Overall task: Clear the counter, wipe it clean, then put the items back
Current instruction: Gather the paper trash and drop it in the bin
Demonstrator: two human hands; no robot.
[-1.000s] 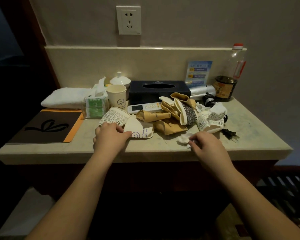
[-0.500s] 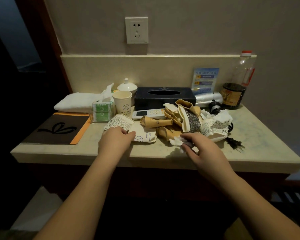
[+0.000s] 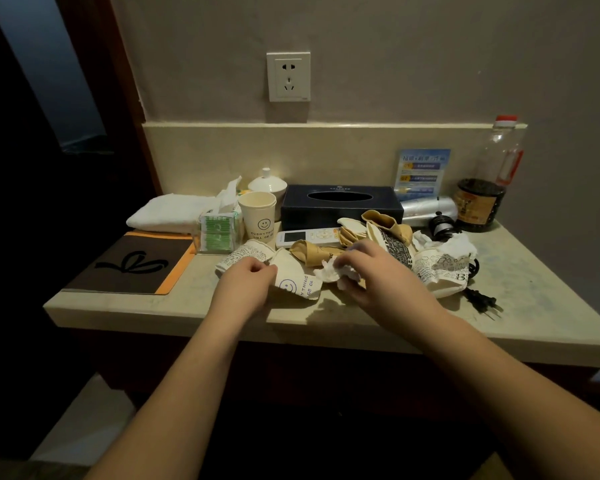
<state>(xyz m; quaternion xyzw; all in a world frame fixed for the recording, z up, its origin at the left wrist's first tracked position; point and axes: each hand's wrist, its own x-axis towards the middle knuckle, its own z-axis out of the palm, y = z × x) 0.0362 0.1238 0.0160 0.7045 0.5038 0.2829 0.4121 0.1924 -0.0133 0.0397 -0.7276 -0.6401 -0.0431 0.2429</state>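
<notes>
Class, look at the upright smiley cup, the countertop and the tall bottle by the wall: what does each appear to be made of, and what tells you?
Smiley cup: matte printed paper, judging by its rolled rim.
Countertop: probably polished stone or a stone-look slab, pale and faintly mottled.
Bottle: clear plastic, likely, with see-through walls and a red cap.

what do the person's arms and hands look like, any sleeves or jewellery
Both forearms are bare all the way to the bottom edge of the view: no sleeves show. The left hand and right hand wear no gloves, and no watch, bracelet or ring is visible.
</notes>
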